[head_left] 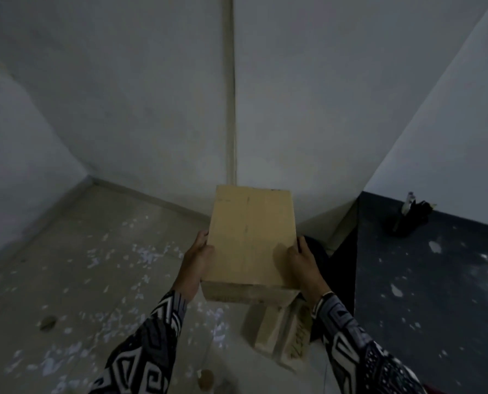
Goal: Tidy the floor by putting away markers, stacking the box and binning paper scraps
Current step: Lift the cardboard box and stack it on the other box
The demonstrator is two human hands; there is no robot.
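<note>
Patterned sleeves lead to fingers flanking the cardboard box.

Single head-worn wide-angle view, looking forward and steeply down into a wall corner at 12 o'clock. Close range: forearms enter from 6 o'clock; floor fills 7–9 o'clock.

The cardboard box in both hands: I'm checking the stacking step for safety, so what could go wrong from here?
1. The cardboard box is held only by side pressure from the left hand and right hand; that grip could slip.
2. The lower box beneath sits skewed, so the stack may land off-centre and tip.
3. Paper scraps litter the floor, perhaps slippery underfoot.
</note>
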